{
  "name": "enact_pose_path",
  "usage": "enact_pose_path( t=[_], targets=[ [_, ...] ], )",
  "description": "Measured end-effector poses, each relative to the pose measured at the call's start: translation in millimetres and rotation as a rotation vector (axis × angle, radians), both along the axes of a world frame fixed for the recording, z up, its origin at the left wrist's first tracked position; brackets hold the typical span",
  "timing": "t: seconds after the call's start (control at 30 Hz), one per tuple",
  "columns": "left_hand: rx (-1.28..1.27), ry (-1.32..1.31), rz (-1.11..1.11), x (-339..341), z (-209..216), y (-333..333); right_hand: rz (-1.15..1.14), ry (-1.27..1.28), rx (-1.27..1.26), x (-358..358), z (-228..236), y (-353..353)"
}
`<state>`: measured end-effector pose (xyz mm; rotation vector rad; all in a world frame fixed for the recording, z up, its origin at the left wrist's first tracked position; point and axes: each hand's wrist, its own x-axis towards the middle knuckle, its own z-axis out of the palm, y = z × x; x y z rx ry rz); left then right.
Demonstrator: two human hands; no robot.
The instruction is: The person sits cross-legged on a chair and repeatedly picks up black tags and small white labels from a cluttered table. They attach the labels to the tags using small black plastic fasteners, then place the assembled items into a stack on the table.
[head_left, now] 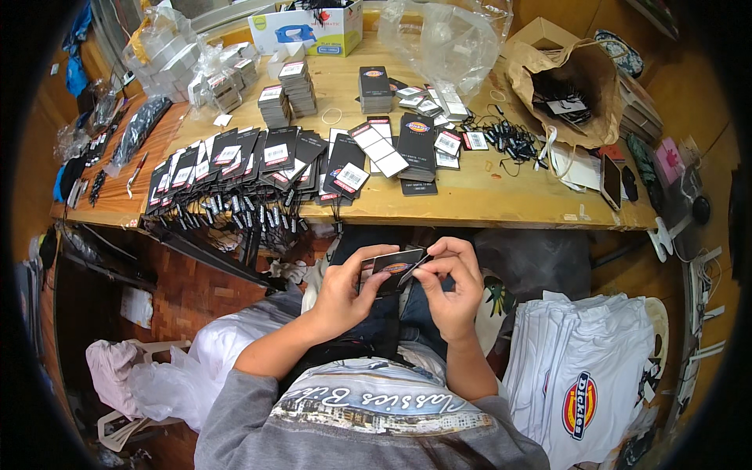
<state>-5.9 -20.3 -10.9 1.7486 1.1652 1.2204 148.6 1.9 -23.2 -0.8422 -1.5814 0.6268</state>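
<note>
Above my lap, short of the table's front edge, my left hand (351, 287) grips a black hang tag (389, 267) with a coloured oval logo. Thumb and fingers clasp its left side. My right hand (449, 288) pinches the tag's right edge, where a thin dark strip or cord shows; its exact form is too small to tell. On the table ahead, finished-looking black tags with white barcode stickers (276, 154) lie fanned in a long row, their black strings (258, 221) hanging over the edge. Loose black tags (417, 141) and white sticker cards (379, 149) lie right of them.
Stacks of small tags (298, 90) stand farther back, beside a clear plastic bag (446, 39). A pile of black strings (507, 139), a brown paper bag (533, 66) and a phone (610, 182) occupy the right. Folded white shirts (548, 360) are stacked at my right side.
</note>
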Motion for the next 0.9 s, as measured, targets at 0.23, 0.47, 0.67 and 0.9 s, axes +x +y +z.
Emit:
enact_pose_path(
  t=[0.23,0.47,0.67,0.9],
  targets=[
    [0.207,0.085,0.037,3,-6,1,-0.042,-0.046,0.107,-5,2,0],
    [0.373,0.282,0.066,1,-12,1,-0.009,-0.036,0.066,-7,1,0],
    [0.575,0.338,0.026,0,-15,7,0.151,0.152,-0.085,-7,-6,3],
    [0.219,0.134,-0.112,-2,10,8,0.155,0.232,-0.075,-4,-17,10]
  ],
)
